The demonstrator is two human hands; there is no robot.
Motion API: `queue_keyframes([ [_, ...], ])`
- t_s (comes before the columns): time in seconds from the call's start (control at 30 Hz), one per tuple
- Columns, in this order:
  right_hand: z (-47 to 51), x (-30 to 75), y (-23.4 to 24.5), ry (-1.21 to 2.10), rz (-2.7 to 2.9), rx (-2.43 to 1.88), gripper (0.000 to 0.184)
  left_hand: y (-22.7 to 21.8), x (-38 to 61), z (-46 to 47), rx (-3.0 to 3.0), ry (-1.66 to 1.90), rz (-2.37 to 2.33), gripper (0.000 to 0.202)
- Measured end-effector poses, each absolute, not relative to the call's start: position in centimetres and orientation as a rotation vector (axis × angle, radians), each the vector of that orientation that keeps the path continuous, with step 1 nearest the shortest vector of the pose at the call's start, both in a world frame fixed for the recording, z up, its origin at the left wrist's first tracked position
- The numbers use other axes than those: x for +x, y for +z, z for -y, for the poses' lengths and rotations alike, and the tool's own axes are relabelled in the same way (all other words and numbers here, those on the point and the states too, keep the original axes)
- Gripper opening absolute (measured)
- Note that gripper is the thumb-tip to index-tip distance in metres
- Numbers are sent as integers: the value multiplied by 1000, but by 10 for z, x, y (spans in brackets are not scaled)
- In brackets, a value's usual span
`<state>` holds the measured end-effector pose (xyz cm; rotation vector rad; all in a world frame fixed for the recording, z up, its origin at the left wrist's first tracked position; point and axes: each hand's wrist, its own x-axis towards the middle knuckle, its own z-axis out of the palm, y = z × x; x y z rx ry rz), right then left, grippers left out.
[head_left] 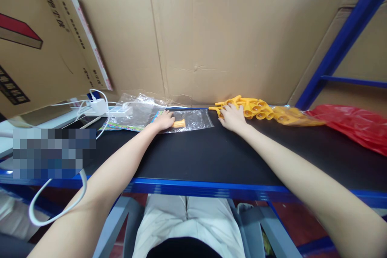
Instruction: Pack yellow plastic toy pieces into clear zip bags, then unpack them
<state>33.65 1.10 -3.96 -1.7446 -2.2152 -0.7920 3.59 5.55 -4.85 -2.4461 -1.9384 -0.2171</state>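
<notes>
My left hand (165, 121) rests on a clear plastic bag (193, 120) lying flat on the black tabletop (196, 153), fingers curled at the bag's mouth. A single orange plastic piece (179, 123) lies inside the bag right by those fingers. My right hand (232, 117) reaches into a heap of several yellow-orange plastic pieces (256, 109) at the back of the table, fingers spread over the nearest ones.
Brown cardboard sheets (211, 36) wall off the back. A stack of clear bags and a printed card (133, 115) lies left, beside a white power strip and cables (99, 107). A red plastic bag (356, 125) lies at the right. A blue rail (211, 188) edges the table front.
</notes>
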Motion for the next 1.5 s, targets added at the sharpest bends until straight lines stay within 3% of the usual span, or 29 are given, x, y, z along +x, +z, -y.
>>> queue_keyframes([
  [0.3,-7,331,-34,-957,2211,-1730,38,-50,34,-59,-2532,-158,1932,59],
  [0.43,-8,328,-35,-763,2207,-1884,44,-51,37,-58,-2558,-150,1899,59],
  [0.7,-11,328,-34,-404,2114,-2037,38,-51,40,-58,-2601,-143,1855,57],
  [0.97,-10,335,-31,-270,2048,-2018,32,-48,40,-56,-2576,-128,1896,56],
  [1.27,-16,341,-19,-32,1780,-1696,30,-49,31,-61,-2554,-125,1929,56],
  [1.5,0,349,5,508,1759,-1401,40,-50,21,-66,-2521,-147,1962,54],
])
